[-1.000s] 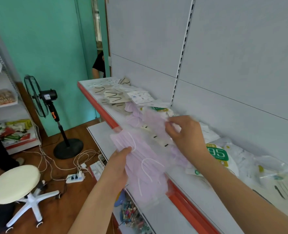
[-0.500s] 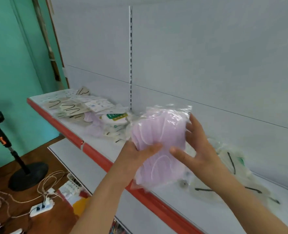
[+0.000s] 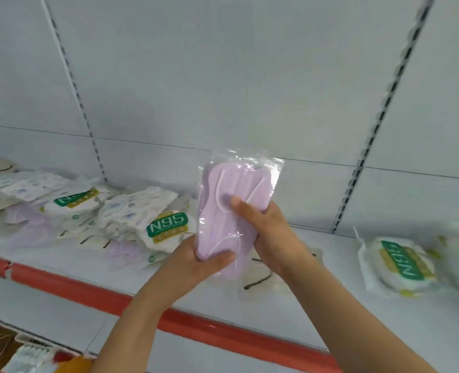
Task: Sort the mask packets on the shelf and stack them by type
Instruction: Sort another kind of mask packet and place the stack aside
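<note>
I hold the lilac mask packet [image 3: 229, 211] upright above the shelf [image 3: 330, 313], left hand [image 3: 196, 261] pinching its 6 o'clock end, right hand [image 3: 270, 232] clasping the 3 o'clock edge; it looks light, soft, with slippery film.

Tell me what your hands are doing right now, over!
Left hand and right hand both gripping the purple mask packet, held upright above the shelf. Unsorted pile left, N95 packet right. Nothing blocking.
</note>
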Demonstrator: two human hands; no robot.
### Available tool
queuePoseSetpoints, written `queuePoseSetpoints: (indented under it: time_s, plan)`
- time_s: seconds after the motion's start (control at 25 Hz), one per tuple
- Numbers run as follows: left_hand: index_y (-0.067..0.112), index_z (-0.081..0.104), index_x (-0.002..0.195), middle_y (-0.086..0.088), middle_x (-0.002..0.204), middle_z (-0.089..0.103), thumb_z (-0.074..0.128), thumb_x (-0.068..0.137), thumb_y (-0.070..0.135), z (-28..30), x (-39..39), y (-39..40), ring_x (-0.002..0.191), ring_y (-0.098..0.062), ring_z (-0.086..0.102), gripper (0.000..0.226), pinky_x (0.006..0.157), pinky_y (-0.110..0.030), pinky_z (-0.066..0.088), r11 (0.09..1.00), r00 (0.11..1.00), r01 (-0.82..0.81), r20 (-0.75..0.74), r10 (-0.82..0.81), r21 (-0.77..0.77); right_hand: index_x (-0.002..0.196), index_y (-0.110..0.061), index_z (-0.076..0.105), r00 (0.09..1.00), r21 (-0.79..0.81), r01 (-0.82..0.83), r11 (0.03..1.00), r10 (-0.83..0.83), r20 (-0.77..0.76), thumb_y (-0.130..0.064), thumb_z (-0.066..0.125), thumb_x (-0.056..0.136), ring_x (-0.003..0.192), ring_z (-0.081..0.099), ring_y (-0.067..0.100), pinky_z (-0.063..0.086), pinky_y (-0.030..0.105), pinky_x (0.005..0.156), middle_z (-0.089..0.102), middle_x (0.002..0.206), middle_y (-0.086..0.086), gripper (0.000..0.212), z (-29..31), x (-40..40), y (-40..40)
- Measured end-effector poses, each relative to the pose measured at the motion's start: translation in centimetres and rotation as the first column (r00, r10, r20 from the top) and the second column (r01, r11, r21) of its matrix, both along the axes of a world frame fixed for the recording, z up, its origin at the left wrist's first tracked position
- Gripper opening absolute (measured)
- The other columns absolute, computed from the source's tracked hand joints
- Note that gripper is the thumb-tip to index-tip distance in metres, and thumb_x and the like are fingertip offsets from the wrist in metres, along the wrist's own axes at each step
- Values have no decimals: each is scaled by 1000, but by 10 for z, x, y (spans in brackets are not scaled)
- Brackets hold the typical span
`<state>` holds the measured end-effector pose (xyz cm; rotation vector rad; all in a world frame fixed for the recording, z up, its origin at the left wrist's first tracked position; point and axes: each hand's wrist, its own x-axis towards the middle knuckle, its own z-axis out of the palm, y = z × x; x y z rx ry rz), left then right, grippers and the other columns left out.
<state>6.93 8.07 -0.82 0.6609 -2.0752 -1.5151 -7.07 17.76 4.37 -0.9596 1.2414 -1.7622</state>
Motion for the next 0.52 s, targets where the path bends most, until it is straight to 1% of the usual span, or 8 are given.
queuePoseSetpoints:
  time_s: [0.08,0.12,0.2,0.28,0.36,0.4,0.44,0.52]
  plan:
    - [37,73,105,1,100,78,74,75,50,8,-40,31,97,-17,73,32,91,-45,58,990,989,139,40,-139,5,114,-14,70,983,62,128,990,-118,-142,-16,78,84,103,71,29,55,46,96,75,109,11,32,8,-25,42]
    - [33,74,106,-1,99,78,78,75,50,11,-62,50,96,-22,73,35,87,-46,59,977,976,212,46,-213,25,110,-15,72,963,58,244,968,-234,-136,-14,80,82,102,71,28,55,47,96,75,107,11,29,13,-40,67]
    - [21,75,106,-4,96,79,87,68,46,23,-101,92,93,-26,74,47,77,-46,61,940,945,323,6,-326,107,106,-15,73,900,21,435,900,-436,30,-13,78,83,102,71,28,55,46,96,75,107,11,24,18,-69,121]
    - [15,77,97,-4,87,79,86,49,53,31,-136,134,81,-23,76,61,71,-44,61,902,911,407,9,-413,142,112,-10,71,806,9,555,832,-540,242,-16,70,90,103,69,27,55,42,95,73,111,14,24,22,-93,180]
    - [19,77,74,3,75,76,87,31,63,31,-173,180,70,-17,74,62,79,-42,58,879,892,441,20,-452,182,125,-6,65,675,-7,684,729,-630,384,-21,66,92,110,67,28,54,42,98,69,122,17,36,18,-119,244]
    - [20,75,63,5,70,73,90,23,66,29,-190,204,65,-14,71,63,78,-39,58,855,882,460,-10,-471,240,127,-6,64,607,-12,740,673,-659,444,-23,66,92,114,66,28,54,41,97,68,124,16,39,15,-131,275]
    - [21,76,62,6,68,71,92,16,66,22,-207,225,63,-12,68,66,73,-34,59,819,871,479,-55,-489,317,127,-7,64,546,-6,779,626,-674,498,-24,65,92,115,65,29,54,40,93,69,123,16,39,8,-143,300]
    - [15,80,92,4,82,74,96,20,60,14,-240,272,72,-14,69,86,67,-26,60,743,844,520,-118,-524,421,121,-8,65,492,8,804,594,-675,550,-22,62,93,107,68,29,54,40,89,72,113,14,32,-8,-169,343]
